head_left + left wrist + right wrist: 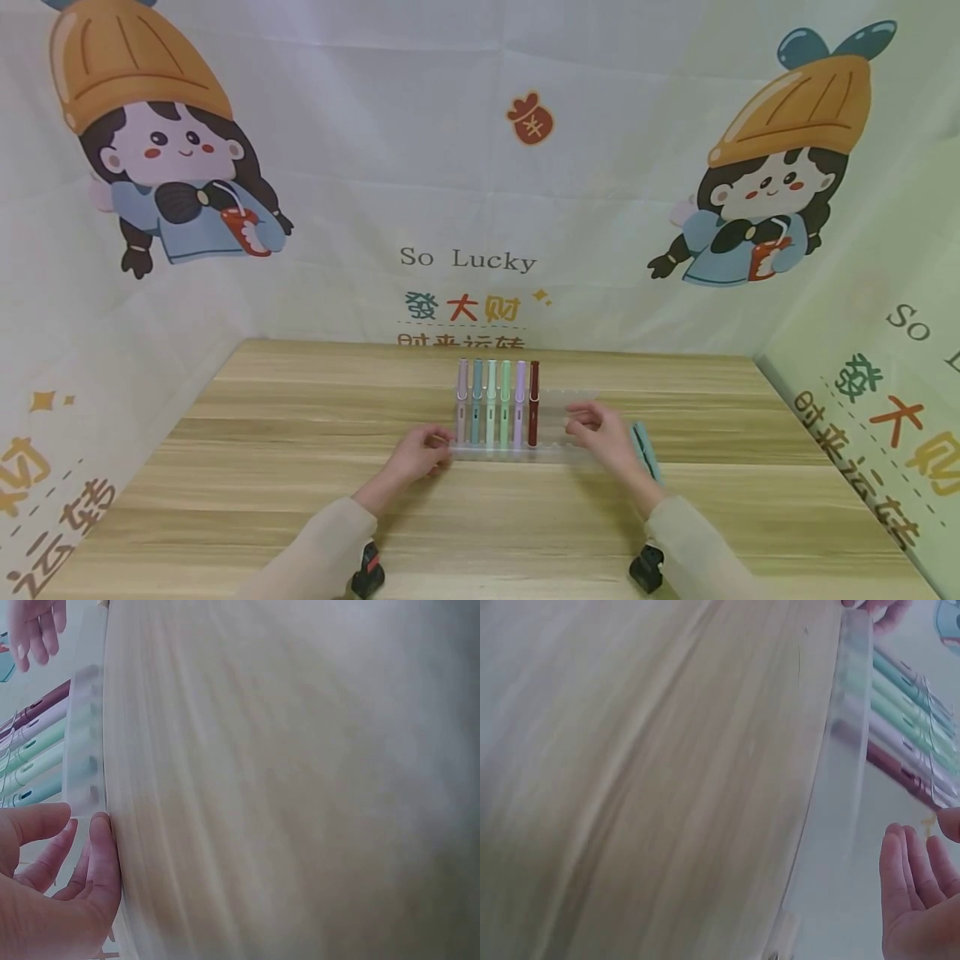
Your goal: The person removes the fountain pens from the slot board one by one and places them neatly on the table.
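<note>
A clear pen stand [555, 454] lies across the wooden table, with several capped pens side by side in its left and middle part. From the left come a mauve pen [462, 408], a teal one, pale green ones, a lilac one [520, 408] and a dark red pen [534, 408]. My left hand [418, 452] pinches the stand's left end between thumb and fingers, seen close in the left wrist view. Over the stand's right part hovers my right hand [603, 429], fingers loosely bent and apart, with nothing in them.
A long teal object [647, 452] lies on the table [300, 467] just right of my right hand, partly hidden by the wrist. Printed cloth walls [480, 192] with cartoon figures enclose the table at the back and both sides.
</note>
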A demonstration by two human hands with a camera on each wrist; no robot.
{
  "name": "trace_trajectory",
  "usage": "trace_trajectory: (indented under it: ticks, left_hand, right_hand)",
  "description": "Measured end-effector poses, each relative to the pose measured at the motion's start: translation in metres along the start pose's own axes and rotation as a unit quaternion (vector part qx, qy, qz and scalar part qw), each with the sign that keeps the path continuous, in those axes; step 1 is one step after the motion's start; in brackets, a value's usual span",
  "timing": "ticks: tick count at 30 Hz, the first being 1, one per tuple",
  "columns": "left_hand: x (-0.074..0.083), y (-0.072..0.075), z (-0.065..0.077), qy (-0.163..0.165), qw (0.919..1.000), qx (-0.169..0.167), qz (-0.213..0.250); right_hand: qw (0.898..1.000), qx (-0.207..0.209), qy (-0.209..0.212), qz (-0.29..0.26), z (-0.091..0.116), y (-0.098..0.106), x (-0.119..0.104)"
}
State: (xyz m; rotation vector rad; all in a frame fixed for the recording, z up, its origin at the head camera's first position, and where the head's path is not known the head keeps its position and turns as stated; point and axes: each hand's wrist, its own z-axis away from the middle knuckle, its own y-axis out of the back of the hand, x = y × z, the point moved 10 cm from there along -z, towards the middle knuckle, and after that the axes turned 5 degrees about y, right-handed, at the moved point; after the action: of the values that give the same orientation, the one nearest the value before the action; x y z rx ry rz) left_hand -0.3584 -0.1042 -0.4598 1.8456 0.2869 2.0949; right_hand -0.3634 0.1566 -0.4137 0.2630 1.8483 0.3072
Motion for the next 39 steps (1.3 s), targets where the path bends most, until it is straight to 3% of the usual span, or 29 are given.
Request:
trace_trajectory:
  ticks: [16,39]
  left_hand:
    - [0.001,-0.001,-0.002,-0.007,1.0,-0.006,-0.002]
    - [0.003,-0.001,0.001,-0.008,0.9999,-0.009,-0.002]
  right_hand:
    - [0.999,0.032,0.034,-0.019,-0.011,-0.03,-0.001]
    - [0.999,0.038,0.004,-0.029,-0.017,-0.045,-0.001]
